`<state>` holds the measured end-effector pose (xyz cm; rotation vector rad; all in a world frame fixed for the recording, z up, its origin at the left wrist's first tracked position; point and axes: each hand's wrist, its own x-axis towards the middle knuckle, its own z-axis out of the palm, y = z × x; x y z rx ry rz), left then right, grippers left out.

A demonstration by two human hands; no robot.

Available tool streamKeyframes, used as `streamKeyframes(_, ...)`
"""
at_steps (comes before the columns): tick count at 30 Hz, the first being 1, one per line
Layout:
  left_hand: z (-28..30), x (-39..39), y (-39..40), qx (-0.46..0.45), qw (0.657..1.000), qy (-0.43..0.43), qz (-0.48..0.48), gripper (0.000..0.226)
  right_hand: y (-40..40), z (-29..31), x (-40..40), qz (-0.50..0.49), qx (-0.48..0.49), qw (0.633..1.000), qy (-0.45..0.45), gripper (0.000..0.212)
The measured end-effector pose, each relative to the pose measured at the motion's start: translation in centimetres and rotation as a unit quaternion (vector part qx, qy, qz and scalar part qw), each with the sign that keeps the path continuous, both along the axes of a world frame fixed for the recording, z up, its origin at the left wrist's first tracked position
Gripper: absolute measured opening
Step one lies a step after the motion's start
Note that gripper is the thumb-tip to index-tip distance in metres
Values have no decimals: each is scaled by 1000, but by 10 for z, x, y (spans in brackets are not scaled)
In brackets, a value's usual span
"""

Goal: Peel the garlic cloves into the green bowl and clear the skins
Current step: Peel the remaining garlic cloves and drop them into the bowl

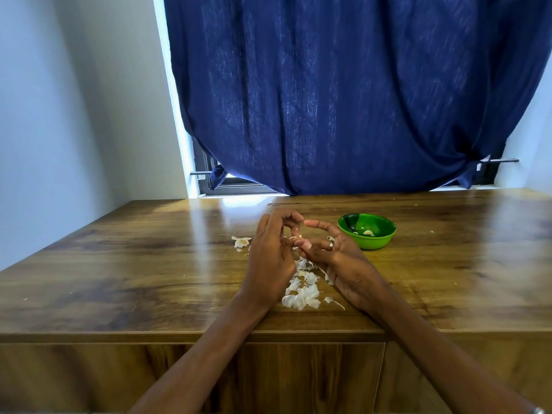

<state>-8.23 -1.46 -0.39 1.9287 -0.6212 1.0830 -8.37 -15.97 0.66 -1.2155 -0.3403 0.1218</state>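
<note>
While skins point(301, 295) lie below, both hands' curled fingers point(294, 218) meet, perhaps pinching garlic.

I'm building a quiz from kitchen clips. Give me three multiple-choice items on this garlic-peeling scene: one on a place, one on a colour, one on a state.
1. Where is the green bowl?
A. On the table, beside the right hand
B. On the window sill
C. Under the left hand

2. What colour is the curtain?
A. White
B. Dark blue
C. Red

3. What state are the skins in?
A. All in the bowl
B. Swept into a bin
C. Loose on the table between the wrists

Answers:
1. A: the bowl stands on the wood just past the right hand.
2. B: dark blue cloth hangs over the window.
3. C: white flakes lie scattered on the wood.
</note>
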Motion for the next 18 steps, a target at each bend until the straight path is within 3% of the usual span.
streamKeyframes(6, 0, -3, 0, -9, 1000, 9, -24, 54, -1, 0, 3, 14, 97, 993, 70, 41)
streamKeyframes(11, -1, -2, 1, 13, 1000, -9, 5, 47, -5, -2, 11, -7, 195, 975, 106, 46)
streamKeyframes(15, -6, 4, 4, 62, 997, -14, 51, 30, -6, -1, 11, -14, 207, 974, 93, 45)
streamKeyframes(18, -7, 6, 6, 59, 996, -3, 60, 31, -5, -1, 9, -19, 182, 980, 79, 48)
